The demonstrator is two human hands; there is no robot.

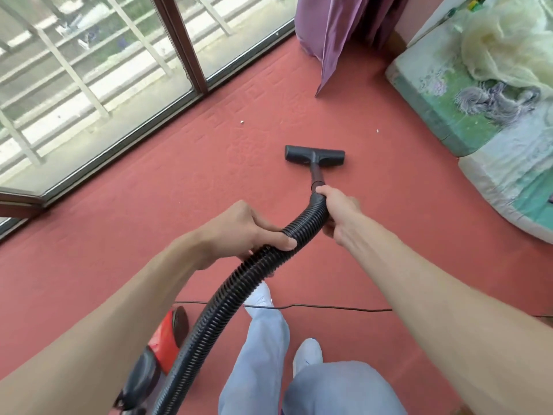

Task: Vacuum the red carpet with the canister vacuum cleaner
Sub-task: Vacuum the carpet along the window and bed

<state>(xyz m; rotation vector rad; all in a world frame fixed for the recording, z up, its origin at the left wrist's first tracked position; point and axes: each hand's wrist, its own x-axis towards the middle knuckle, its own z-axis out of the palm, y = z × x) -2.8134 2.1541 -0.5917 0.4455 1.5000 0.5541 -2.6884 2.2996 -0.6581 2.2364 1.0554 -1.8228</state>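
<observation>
Forearms (104, 310) thrust forward from the lens. Fingers (284, 242) of left hand (248, 229) curled round ribbed black hose (227, 298) mid-length; right hand (338, 214) clenched on its far end, just behind the rigid tube. Beyond, floor nozzle (314, 153) flat on red carpet (149, 205), pale crumbs (241, 122) ahead. Red canister (163, 330) low left, thin cord (329, 308) trailing across the carpet. Probably light and floppy along the ribs, firm only at the cuff: best steered from there, slack carried further back.
</observation>
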